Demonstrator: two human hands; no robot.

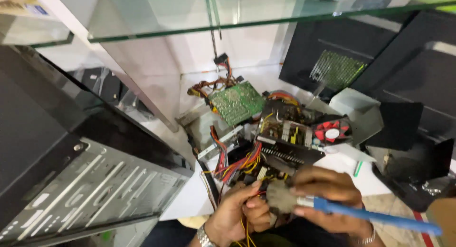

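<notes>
Right hand (327, 199) fingers pinching blue-handled brush (375, 217), bristles on wire bundle (247, 168) gripped by left hand (237, 211)

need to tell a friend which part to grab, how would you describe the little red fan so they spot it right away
Start at the heap of opened computer parts on the white surface, beyond the person's two hands. At the heap's right edge, right of the bare circuitry with yellow components, sits the small fan. It is the only round part there, with red blades in a black frame and a white hub.
</notes>
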